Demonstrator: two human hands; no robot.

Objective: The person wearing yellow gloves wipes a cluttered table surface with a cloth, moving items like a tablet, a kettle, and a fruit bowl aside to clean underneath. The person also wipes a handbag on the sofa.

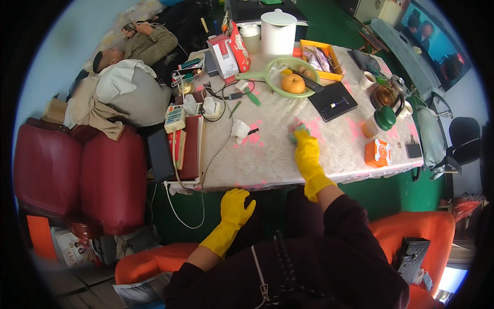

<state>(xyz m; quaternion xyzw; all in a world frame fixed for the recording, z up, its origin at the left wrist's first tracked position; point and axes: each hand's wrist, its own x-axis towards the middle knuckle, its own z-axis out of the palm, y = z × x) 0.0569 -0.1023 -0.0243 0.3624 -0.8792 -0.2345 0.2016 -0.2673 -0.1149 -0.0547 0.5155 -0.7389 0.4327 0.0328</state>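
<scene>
Both hands wear yellow rubber gloves. My right hand (307, 156) reaches over the table and presses a greenish cloth (294, 136) onto the white floral tablecloth (266, 162). Fingers hide part of that cloth. Below the table's front edge, near my leg, my left hand (236, 208) holds nothing, its thumb apart from the fingers. A crumpled white tissue (240, 130) lies left of the cloth. Beyond it is a black notebook (328, 104) with a marker pen (336, 103) on top. A green colander (273, 85) holds an orange-brown round fruit (292, 84) and other items.
An orange box (377, 153), a green-lidded jar (384, 119) and a glass teapot (384, 94) stand at right. Power strips (175, 117), cables and books (191, 150) crowd the left edge. A white pitcher (278, 34) stands behind. A person (150, 42) lies at upper left.
</scene>
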